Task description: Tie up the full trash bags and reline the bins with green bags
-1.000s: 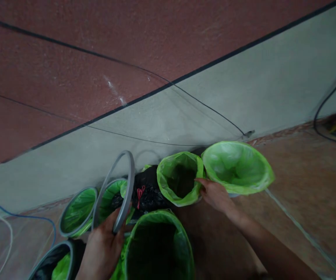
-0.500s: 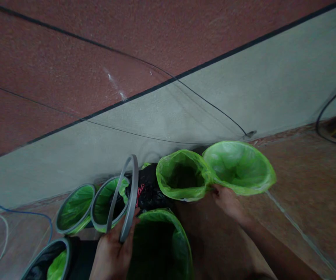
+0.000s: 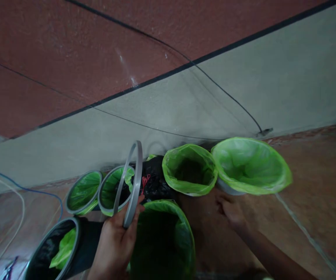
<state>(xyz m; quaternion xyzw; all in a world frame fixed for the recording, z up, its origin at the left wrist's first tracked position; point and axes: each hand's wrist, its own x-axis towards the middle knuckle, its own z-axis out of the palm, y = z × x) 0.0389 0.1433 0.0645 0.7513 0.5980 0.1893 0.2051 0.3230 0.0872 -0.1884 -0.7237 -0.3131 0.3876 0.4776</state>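
My left hand [image 3: 114,241] is closed on a grey ring [image 3: 138,182], a bin rim by its look, held upright above the bins. Beside that hand stands a bin with a green liner [image 3: 187,229], its inside dark. My right hand [image 3: 230,212], fingers curled together with nothing visible in them, hangs just in front of two bins by the wall. One has a green bag [image 3: 189,189] folded over its mouth; the other, farther right, wears a wider-spread green bag [image 3: 281,177]. Neither bag is visibly touched by the right hand.
To the left are two lined bins with grey rims [image 3: 68,202] [image 3: 100,194] and a dark bin [image 3: 79,237] lying tilted. Black bags [image 3: 156,181] with red string sit by the wall [image 3: 214,105]. A blue cable [image 3: 36,190] and a white hose [image 3: 22,206] cross the floor.
My right hand has let go of the green bag's edge and moved down, away from the two bins. My left hand still holds the grey ring. The view has shifted slightly.
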